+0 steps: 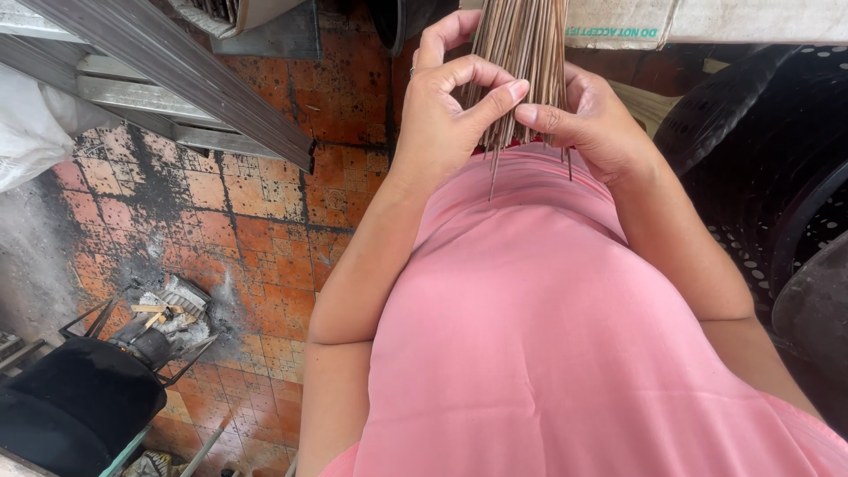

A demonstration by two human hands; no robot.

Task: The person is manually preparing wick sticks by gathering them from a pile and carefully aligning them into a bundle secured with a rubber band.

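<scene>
Stick bundle cut off at top edge; your left hand and right hand both pinch its lower ends.

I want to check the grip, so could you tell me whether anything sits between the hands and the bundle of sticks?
Nothing visible does: the left hand and right hand both touch the bundle of thin sticks directly.

I count 2 hands, left hand & right hand, 1 bundle of thin sticks (too many to count), 2 black perforated plastic chairs, 1 small stove.
</scene>
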